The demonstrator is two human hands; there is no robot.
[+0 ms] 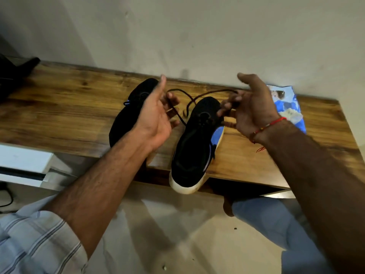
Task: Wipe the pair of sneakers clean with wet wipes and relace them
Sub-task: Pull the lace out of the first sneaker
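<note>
Nearest to the camera is the rolled-up sleeve of a pale blue striped shirt (37,240) on the left forearm, at the bottom left corner. From there both bare forearms reach forward over a long brown wooden table (65,107) that stands against a pale wall.

The left hand (156,115) is turned palm up above the table. Its fingers are curled, and one end of a thin dark shoelace (189,101) runs between them. The right hand (250,107) has its fingers bent around the other end of the same lace, while its thumb points up and away. A thin red thread bracelet (266,126) goes around the right wrist. The lace hangs in loose crossing loops between the two hands and goes down to the eyelets of the nearer shoe.

This nearer black fabric sneaker with a white sole and a blue side patch (195,147) lies on the table between the hands; its white end sticks out over the front edge. The second black sneaker (126,117) lies just beside it to the left, partly hidden behind the left hand.

Behind the right hand, a blue and white soft pack (288,109) lies on the table near the wall. At the far left end a dark object (13,74) rests; what it is I cannot tell.
</note>
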